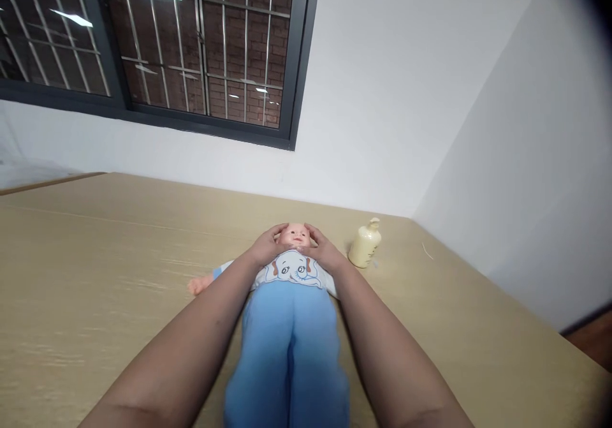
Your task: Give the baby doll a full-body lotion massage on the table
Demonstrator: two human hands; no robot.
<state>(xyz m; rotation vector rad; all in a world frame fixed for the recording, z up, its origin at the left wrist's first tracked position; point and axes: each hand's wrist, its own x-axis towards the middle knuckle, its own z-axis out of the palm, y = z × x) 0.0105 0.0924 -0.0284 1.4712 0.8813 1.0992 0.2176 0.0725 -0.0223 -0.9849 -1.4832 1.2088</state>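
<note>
A baby doll (292, 326) lies on its back on the wooden table, its head away from me. It wears blue trousers and a white top with an elephant face (292, 268) on the chest. My left hand (272, 244) is curved round the left side of the doll's head (297, 235), and my right hand (321, 249) cups the opposite side. The thumbs lie near its chin. One doll hand (199, 284) sticks out beyond my left forearm; the other is hidden.
To the right of the doll stands a cream pump bottle (366, 244). A thin pale strand (427, 251) lies farther right on the table (119, 256). Behind the table rise a white wall (382, 96) and a dark-framed barred window (201, 45).
</note>
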